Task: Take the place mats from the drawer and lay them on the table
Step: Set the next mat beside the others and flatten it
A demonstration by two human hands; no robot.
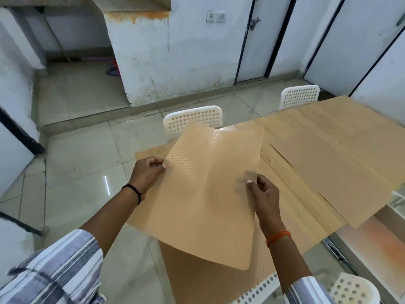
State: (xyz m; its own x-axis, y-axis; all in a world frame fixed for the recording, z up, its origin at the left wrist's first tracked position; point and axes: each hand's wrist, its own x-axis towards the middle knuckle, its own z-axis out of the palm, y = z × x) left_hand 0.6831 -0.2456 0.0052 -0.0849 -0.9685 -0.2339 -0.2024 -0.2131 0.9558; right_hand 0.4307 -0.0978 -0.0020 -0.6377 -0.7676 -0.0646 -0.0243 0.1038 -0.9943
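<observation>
A thin tan place mat (203, 200) with a dotted texture hangs in the air over the near-left end of the wooden table (282, 172). My left hand (146, 172) pinches its left edge and my right hand (263, 191) pinches its right edge. The mat bows along a crease down its middle. Another tan mat (333, 172) lies flat on the table to the right, one more (341, 119) lies farther back, and a further mat (197, 275) lies under the held one near the front edge.
White perforated chairs stand at the far side (192, 121), farther right (300, 96), and at the near edge (263, 290). An open drawer with a metal rail (337, 251) shows at the lower right. Tiled floor (83, 163) spreads to the left.
</observation>
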